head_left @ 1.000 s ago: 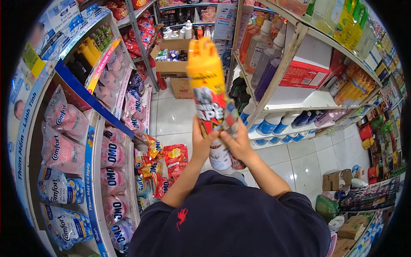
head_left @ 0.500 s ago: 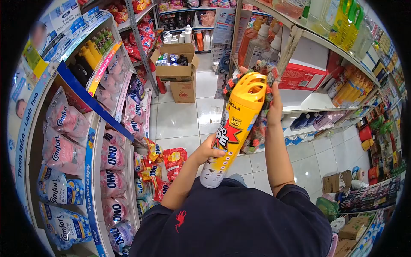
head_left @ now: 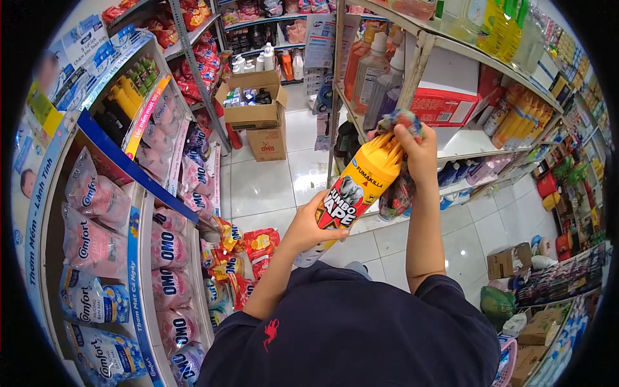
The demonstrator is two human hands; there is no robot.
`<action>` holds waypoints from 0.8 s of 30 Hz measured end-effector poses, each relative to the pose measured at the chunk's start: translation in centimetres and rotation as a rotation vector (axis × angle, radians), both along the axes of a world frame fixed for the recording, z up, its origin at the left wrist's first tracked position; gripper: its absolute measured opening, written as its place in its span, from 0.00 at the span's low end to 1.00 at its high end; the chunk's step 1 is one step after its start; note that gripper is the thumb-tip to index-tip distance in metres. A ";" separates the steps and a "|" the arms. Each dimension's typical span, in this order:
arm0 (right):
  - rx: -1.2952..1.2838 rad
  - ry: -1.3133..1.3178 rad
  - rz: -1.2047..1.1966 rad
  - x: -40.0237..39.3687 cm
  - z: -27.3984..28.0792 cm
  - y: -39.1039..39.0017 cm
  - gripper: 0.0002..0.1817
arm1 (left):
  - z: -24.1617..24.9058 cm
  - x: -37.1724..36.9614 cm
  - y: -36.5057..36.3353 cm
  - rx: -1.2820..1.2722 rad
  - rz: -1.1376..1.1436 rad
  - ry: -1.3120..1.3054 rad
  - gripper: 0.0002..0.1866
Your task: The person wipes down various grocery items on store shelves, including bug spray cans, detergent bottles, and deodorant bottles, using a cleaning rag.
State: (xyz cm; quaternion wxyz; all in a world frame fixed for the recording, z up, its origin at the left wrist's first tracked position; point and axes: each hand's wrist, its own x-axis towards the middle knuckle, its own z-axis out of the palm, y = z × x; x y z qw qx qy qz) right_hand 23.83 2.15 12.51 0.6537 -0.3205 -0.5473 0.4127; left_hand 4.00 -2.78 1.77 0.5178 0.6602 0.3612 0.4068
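The left hand (head_left: pixel 311 224) was wrapped around the lower half of a tilted Fumakilla Jumbo Vape spray can (head_left: pixel 362 184). The right hand (head_left: pixel 422 155), mostly closed, gripped a multicoloured cloth (head_left: pixel 407 119) at the can's slotted yellow cap (head_left: pixel 382 155), left of the right-hand shelf (head_left: pixel 465 143).

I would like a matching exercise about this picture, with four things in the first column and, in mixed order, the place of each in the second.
Things:
1. spray can
2. patterned cloth
3. open cardboard box
4. Comfort pouches

Places:
A. along the left side of the picture
B. on top of another carton
C. gripped around its body by the left hand
D. held by the right hand

Right pairs: 1-C, 2-D, 3-B, 4-A
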 end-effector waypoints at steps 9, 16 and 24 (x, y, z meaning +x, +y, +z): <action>0.745 -1.186 -0.511 -2.0 1.9 -1.6 0.12 | -0.3 0.3 -0.3 0.158 0.216 0.113 0.40; 0.621 -0.960 -0.348 -0.8 1.3 -1.0 0.14 | -0.9 0.0 -0.4 0.249 0.256 0.162 0.40; -0.125 0.336 0.312 -0.6 -1.5 0.5 0.23 | -0.4 0.3 -0.7 0.132 0.098 -0.112 0.38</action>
